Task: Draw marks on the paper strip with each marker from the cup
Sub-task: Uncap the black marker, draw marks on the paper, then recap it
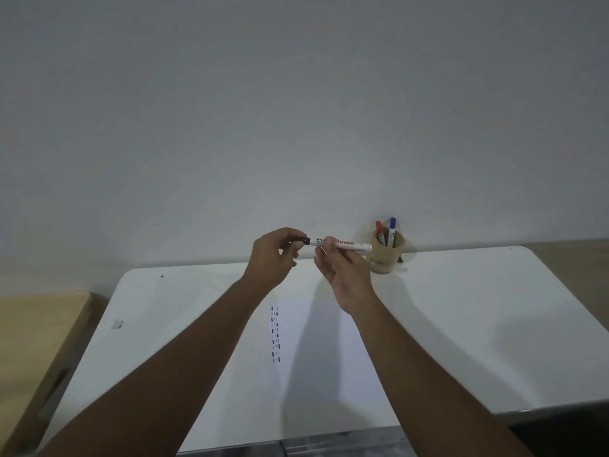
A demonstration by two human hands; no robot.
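While both of your hands hover above the far half of the bench (pixel 461 308), the marker (pixel 342 245) lies level between them, well clear of the paper strip (pixel 316 357) below. Your right hand (pixel 346 275) pinches the white barrel between thumb and fingertips, with the remaining fingers loosely curled. Your left hand (pixel 273 255) pinches the black cap (pixel 304 240) at the marker's left end. Whether the cap is seated or already parted from the barrel cannot be told at this size.

Judged from this pose, the step in hand is the cap itself: either pulling it off to begin marking or pressing it home after marking. Two columns of short dark dashes (pixel 275 334) already stand on the paper strip, so the task appears partly done. The cup (pixel 385 255) sits near the bench's back edge, just beyond your right hand, and holds a red-capped marker (pixel 379 229) and a blue-capped marker (pixel 391 229), both upright.

If uncapping, the next move calls for a straight pull along the barrel's axis, then lowering the tip to bare paper beside the dashes. If capping, it calls for a firm axial push, then returning the marker to the cup.
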